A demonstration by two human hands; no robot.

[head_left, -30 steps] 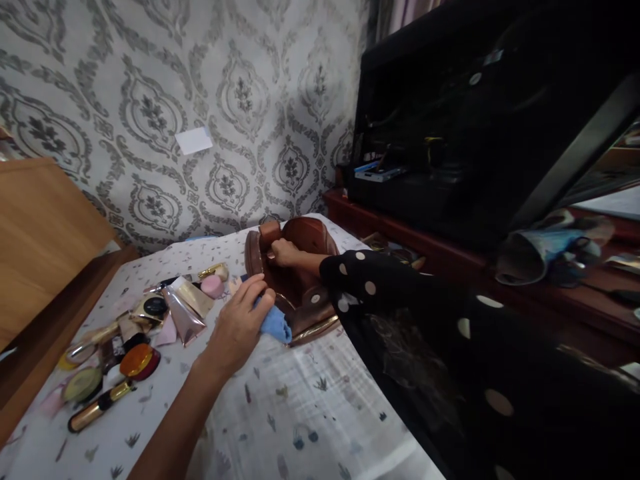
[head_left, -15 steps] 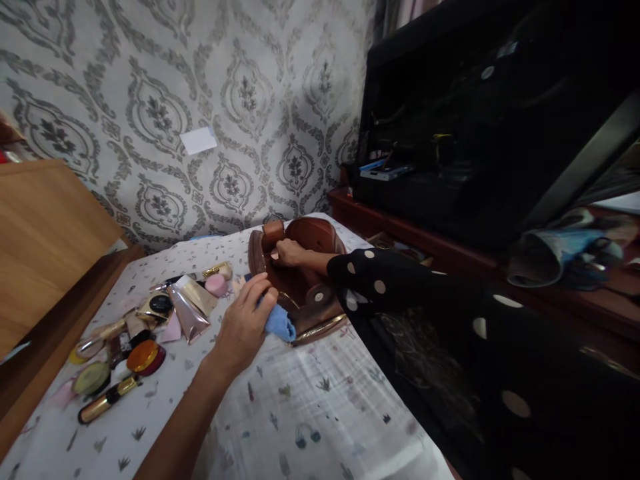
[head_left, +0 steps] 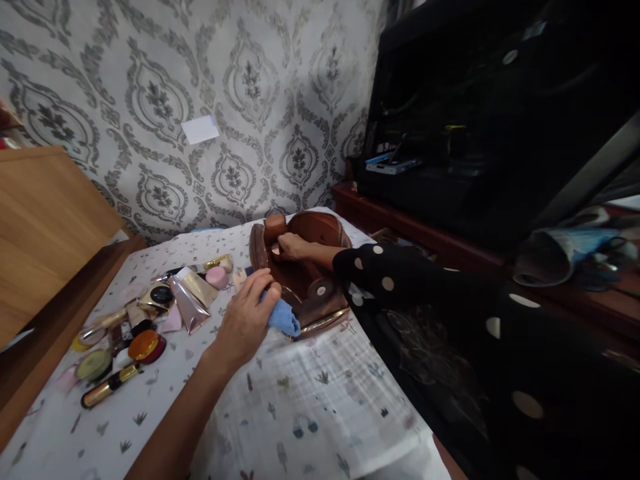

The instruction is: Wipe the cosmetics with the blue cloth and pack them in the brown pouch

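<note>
Centre frame, I find the left hand (head_left: pixel 250 315) clasping a blue cloth (head_left: pixel 285 317) beside an unzipped brown handbag (head_left: pixel 325 315). The right hand (head_left: pixel 294 247) is inside it; whether it grips anything, I cannot tell. Damask wallpaper (head_left: pixel 250 127) spans upper left.

Right sleeve: a loose black cloth sleeve (head_left: pixel 450 300), printed with round cream-coloured dots (head_left: pixel 529 405), which are spaced well apart
Cuff: plain black edge (head_left: pixel 341 259), ending on the forearm, so that the wrist is bare
Sleeve folds: dark and soft, the details difficult to see
Right grip (head_left: pixel 293 247): a bare human hand
Left grip (head_left: pixel 249 310): also a bare human hand, with slender fingers
Left forearm (head_left: pixel 193 400): bare up to the lower border of the view
Fingernails: too small to tell
</note>
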